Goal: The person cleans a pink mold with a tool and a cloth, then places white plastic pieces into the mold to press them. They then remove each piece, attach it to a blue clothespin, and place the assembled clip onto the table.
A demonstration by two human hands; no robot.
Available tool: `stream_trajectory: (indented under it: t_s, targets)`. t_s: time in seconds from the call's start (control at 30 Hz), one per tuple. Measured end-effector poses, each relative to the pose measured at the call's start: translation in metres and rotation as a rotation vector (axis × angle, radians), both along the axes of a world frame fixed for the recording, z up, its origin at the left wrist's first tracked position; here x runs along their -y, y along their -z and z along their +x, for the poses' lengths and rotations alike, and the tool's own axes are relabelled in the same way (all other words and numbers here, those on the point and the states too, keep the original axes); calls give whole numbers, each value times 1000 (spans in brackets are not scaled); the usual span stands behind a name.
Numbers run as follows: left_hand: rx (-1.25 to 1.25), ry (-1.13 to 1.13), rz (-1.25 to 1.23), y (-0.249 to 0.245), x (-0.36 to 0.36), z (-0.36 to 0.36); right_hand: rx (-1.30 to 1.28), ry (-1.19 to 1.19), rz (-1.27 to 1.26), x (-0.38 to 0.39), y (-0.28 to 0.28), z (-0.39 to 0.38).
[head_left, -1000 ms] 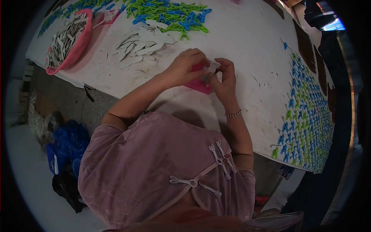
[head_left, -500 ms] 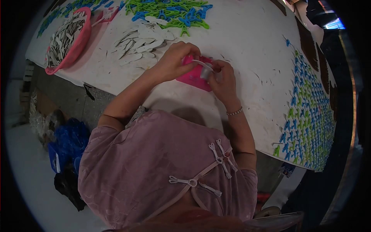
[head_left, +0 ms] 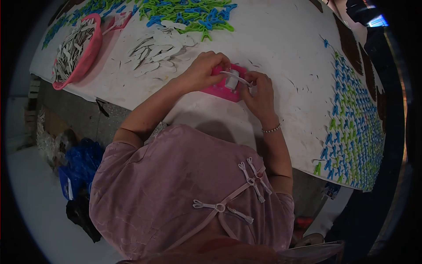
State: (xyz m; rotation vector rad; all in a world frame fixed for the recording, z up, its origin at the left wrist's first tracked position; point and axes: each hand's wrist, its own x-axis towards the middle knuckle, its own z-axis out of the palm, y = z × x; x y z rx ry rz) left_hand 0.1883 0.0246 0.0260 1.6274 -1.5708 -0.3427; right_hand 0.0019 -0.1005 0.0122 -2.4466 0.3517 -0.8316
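Observation:
Between my hands a thin, flat white strip (head_left: 238,78) is stretched crosswise. One end is pinched by my left hand (head_left: 205,71), thumb and fingers closed on it. At the other end, the closed fingers of my right hand (head_left: 261,94) grip it. Just beneath the strip stands a pale grey-white block (head_left: 231,83), partly covered by it. That block rests on a bright pink plastic holder (head_left: 217,90) on the table. Close to my left hand lies a loose pile of similar flat white pieces (head_left: 160,47).
A pink basin (head_left: 94,55) full of white pieces sits at the table's left edge. Green and blue clothespins (head_left: 189,15) are heaped at the back. Rows of clothespins (head_left: 351,127) cover the right side. A pink dustpan-like item (head_left: 119,21) lies behind the basin.
My right hand has moved slightly to the right and down. The white strip now lies straighter across the pale block, which shows more clearly. My left hand stays nearly in place.

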Motion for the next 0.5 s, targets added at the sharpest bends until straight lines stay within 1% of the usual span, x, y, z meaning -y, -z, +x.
stream_trajectory:
  t_s: [0.1,0.23,0.33,0.4,0.43,0.5]
  targets:
    - [42,33,7,1,6,-1,28,32,-71,3,-5,-4]
    - [41,74,26,-5,17,-7,79,75,-43,3,-20,-8]
    - [1,106,25,-8,24,-12,64,77,-64,4,-33,-12]
    - [-115,163,42,-11,27,-16,55,64,-107,4,-41,-12]
    - [-114,159,34,-13,27,-19,57,60,-115,5,-45,-12]
    - [-148,159,64,-12,28,-21,30,2,-121,5,-53,-8]
